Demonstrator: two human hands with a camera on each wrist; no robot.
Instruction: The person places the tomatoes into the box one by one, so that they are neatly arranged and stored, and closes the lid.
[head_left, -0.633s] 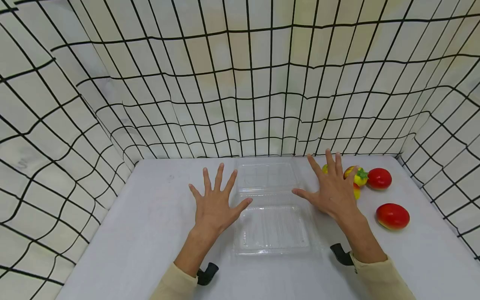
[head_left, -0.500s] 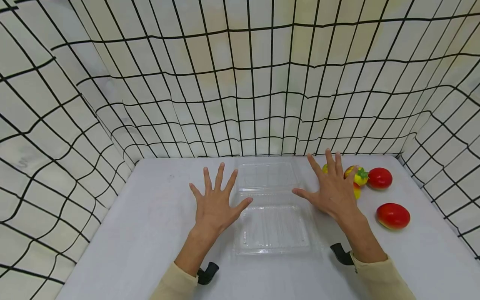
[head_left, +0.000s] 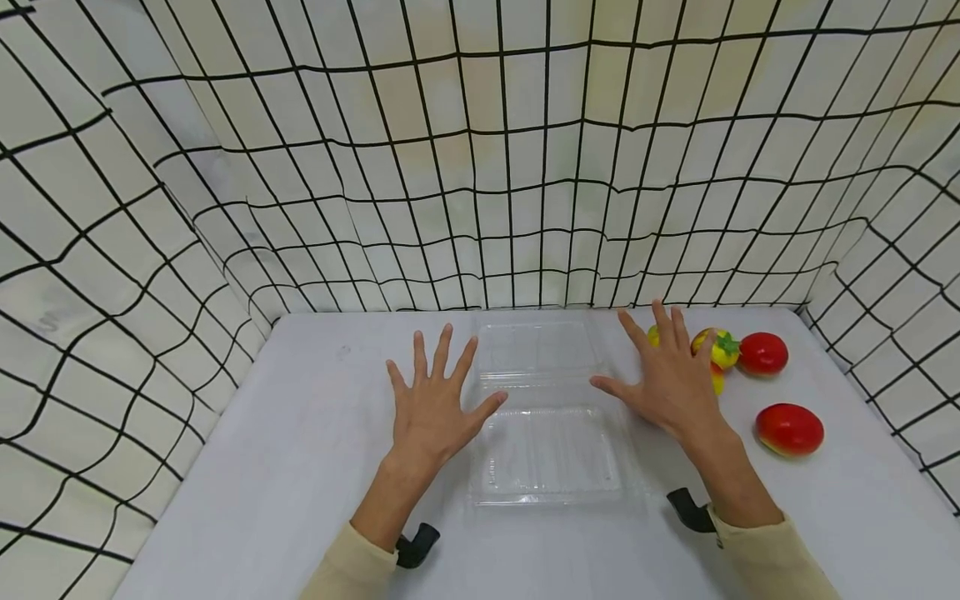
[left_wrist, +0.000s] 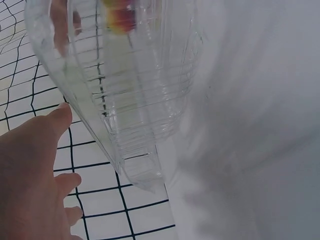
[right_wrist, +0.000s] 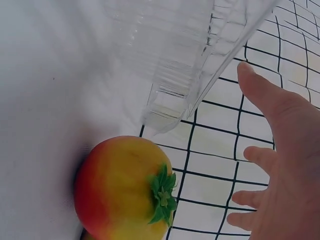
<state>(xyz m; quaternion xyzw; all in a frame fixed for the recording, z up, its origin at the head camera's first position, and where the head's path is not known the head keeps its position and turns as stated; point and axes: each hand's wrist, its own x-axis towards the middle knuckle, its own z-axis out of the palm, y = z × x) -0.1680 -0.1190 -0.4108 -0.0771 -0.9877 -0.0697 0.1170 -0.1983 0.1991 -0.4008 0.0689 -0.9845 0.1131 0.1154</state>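
Clear plastic formed the hinged container (head_left: 551, 450), which lay unfolded on the white table (head_left: 315, 467), one half nearer the person and the other toward the black net (head_left: 510, 192).

Change since the preceding head views was slight. The whole scene, net included, had shifted a little in the frame, which was judged to be mainly movement of the worn camera. The left hand (head_left: 431, 417) was spread wide and held nothing; its little finger stood marginally closer to the next finger than before. Its thumb overlapped the container's left edge in the head view; contact could not be confirmed. The right hand (head_left: 671, 383) was likewise wide and held nothing, partly hiding the fruit beyond it.

All fruit seen in the head view lay right of the container, and no piece was found displaced on the table. A round red fruit (head_left: 763, 354) sat just beside a yellow fruit with green leaves (head_left: 708, 346). An oval red fruit (head_left: 789, 430) lay apart, nearer the person.

Neither container nor fruit was gripped; handling was therefore judged not to have begun.
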